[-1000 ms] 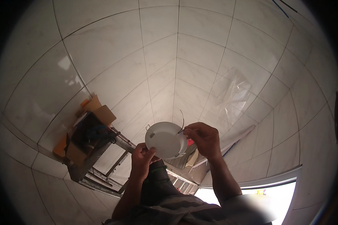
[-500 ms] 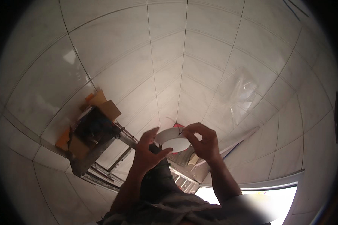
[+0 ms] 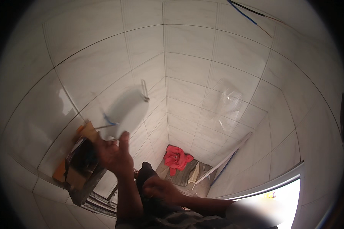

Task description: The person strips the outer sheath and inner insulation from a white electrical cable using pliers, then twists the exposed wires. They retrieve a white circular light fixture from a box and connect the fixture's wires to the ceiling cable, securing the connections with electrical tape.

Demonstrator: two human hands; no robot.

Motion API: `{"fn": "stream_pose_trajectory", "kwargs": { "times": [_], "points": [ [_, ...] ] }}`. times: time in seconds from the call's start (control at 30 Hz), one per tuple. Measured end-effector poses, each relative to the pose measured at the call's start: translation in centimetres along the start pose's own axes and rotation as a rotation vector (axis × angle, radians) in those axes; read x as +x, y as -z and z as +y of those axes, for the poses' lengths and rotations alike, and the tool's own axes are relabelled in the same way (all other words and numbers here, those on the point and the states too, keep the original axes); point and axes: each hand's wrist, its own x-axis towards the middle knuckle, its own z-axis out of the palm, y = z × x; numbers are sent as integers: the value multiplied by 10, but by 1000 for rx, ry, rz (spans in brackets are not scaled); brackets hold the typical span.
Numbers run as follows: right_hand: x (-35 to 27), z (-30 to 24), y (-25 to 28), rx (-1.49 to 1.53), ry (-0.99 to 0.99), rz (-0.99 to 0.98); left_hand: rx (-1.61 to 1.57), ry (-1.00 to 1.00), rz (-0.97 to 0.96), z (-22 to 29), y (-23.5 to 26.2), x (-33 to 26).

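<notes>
Left hand [image 3: 116, 156]: fingers pinching white panel [image 3: 127, 110] by lower rim, left of center, apparently leaving blue wire [image 3: 110, 120] clear
Right hand [image 3: 162, 190]: hovering lower center, blurred; can't tell fingers

The ladder [image 3: 98, 202] bears a cardboard box [image 3: 77, 179], the floor [image 3: 202, 187] a crumpled red cloth [image 3: 177, 158]

From mid-view, the lamp [image 3: 130, 110] is at nine o'clock, the box [image 3: 77, 178] on the ladder [image 3: 99, 205] at eight. The cloth [image 3: 177, 158] lies at six, wires [image 3: 244, 15] at one.
</notes>
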Motion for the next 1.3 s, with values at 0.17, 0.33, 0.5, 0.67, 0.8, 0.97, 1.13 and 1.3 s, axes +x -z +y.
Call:
{"fn": "stream_pose_trajectory", "kwargs": {
  "times": [0.17, 0.33, 0.5, 0.67, 0.8, 0.97, 1.13, 1.3],
  "points": [
    [-7, 12, -21, -138, 455, -61, -1, -66, 208, 37, -11, 40],
    [-16, 44, -9, -282, 196, -239, 146, -2, 296, 49, -14, 52],
    [-11, 23, -17, 19, 322, -46, 76, -37, 226, 42, -19, 47],
    [-14, 17, -16, -42, 335, -118, 143, 68, 245, 47, -21, 46],
    [-22, 22, -12, -45, 239, -181, 147, 105, 242, 36, -19, 38],
    [-25, 40, -1, -269, 123, -271, 262, 16, 239, 23, -14, 40],
    [-10, 21, -11, -63, 459, -33, 239, 103, 224, 46, -25, 43],
    [-17, 25, -10, 1, 295, -172, 157, 67, 221, 39, -25, 42]
  ]
}}
